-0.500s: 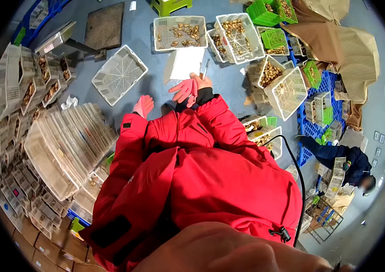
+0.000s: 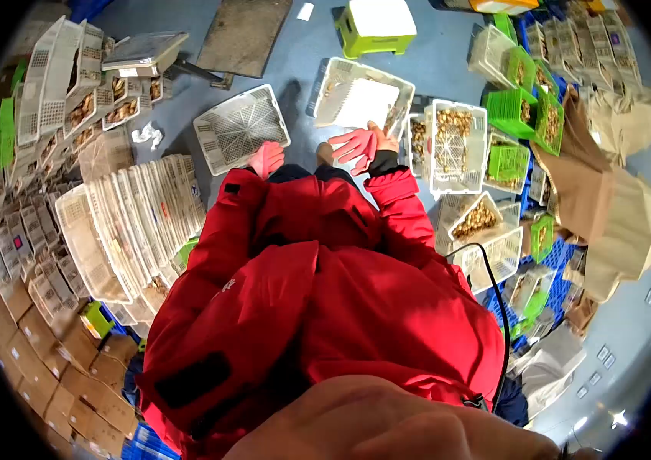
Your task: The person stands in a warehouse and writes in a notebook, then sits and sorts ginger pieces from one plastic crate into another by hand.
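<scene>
Our right hand [image 2: 384, 141] is closed on a limp pink fabric glove [image 2: 355, 146], beside the near edge of a flat white paper sheet [image 2: 370, 101] seen over a far white plastic basket [image 2: 332, 98]. Our pink-gloved left hand [image 2: 267, 159] is near a pale perforated plastic crate [image 2: 240, 126] at left; we cannot tell its grip.
</scene>
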Available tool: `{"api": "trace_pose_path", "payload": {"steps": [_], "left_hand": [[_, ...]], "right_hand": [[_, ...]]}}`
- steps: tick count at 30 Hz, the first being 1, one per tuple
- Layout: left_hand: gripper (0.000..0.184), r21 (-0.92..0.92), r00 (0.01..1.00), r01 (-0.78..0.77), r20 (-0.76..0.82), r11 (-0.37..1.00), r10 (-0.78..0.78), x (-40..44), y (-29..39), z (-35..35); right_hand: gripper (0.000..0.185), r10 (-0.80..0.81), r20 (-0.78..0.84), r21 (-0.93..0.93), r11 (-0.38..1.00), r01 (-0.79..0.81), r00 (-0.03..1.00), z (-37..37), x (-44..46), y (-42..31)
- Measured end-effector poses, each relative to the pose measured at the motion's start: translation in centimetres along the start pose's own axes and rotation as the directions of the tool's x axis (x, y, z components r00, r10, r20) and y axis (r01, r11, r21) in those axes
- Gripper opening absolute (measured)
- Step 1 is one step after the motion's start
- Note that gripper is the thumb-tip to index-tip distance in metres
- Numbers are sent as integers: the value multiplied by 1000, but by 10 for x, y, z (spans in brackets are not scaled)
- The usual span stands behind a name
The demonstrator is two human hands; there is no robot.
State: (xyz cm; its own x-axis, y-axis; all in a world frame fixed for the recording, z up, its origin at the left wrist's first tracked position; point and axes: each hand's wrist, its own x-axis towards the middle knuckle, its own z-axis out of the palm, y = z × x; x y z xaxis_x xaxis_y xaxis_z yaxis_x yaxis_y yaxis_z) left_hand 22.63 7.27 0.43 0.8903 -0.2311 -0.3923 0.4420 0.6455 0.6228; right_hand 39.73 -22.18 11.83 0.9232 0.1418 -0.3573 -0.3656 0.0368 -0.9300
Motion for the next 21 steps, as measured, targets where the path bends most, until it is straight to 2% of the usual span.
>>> {"api": "trace_pose_path", "payload": {"steps": [1, 2, 3, 4, 5, 6, 7, 8, 10, 11, 14, 15, 17, 18, 19, 20, 21], "left_hand": [[29, -130, 967, -34, 246, 991, 66, 20, 9, -1], [17, -163, 976, 9, 217, 987, 27, 34, 17, -6], [12, -199, 982, 49, 186, 979, -11, 47, 34, 1], [21, -238, 987, 87, 156, 967, -50, 61, 47, 3], [20, -476, 973, 115, 231, 872, -2, 74, 52, 4], [20, -679, 955, 160, 291, 716, 63, 84, 54, -5], [23, -449, 959, 53, -225, 892, -171, 82, 73, 0], [26, -356, 903, 57, -380, 933, -200, 88, 88, 8], [35, -185, 718, 111, -664, 977, -207, 115, 117, 20], [38, -151, 761, 57, -633, 987, -140, 127, 120, 3], [35, -208, 743, -59, -663, 976, -96, 171, 176, -19], [35, -53, 793, -154, -602, 987, 92, 198, 168, -58], [36, -216, 718, -195, -696, 957, -11, 227, 213, -84], [36, -297, 681, -231, -730, 927, -65, 242, 235, -95], [41, -292, 651, -214, -754, 932, -87, 242, 239, -115], [43, -253, 567, -290, -822, 923, -47, 238, 255, -125], [45, -222, 487, -341, -873, 914, -30, 237, 267, -130]], "right_hand": [[20, 128, 63, 159, 978, -137, 990, 9, 17, -19], [19, 280, 181, 288, 902, -323, 943, 11, 32, -35], [17, 421, 291, 374, 776, -508, 859, 12, 46, -52], [20, 483, 367, 377, 704, -602, 795, 18, 62, -60], [23, 498, 425, 350, 680, -644, 756, 24, 76, -65], [26, 508, 469, 317, 666, -675, 722, 31, 92, -70], [30, 508, 485, 282, 679, -678, 712, 39, 106, -73], [33, 505, 499, 248, 696, -674, 704, 45, 120, -76], [40, 497, 514, 186, 731, -656, 699, 62, 153, -79], [44, 489, 518, 160, 750, -641, 701, 68, 172, -82], [55, 453, 522, 96, 811, -577, 723, 94, 233, -91], [59, 435, 520, 66, 837, -543, 735, 102, 253, -101], [63, 451, 494, -12, 859, -512, 744, 140, 317, -112], [61, 449, 717, -59, 802, -595, 534, 163, 346, -145], [59, 563, 593, -40, 734, -678, 575, 173, 375, -128], [63, 429, 741, -215, 880, -423, 517, 181, 397, -137], [68, 277, 856, -262, 960, -95, 436, 190, 421, -146]]}}
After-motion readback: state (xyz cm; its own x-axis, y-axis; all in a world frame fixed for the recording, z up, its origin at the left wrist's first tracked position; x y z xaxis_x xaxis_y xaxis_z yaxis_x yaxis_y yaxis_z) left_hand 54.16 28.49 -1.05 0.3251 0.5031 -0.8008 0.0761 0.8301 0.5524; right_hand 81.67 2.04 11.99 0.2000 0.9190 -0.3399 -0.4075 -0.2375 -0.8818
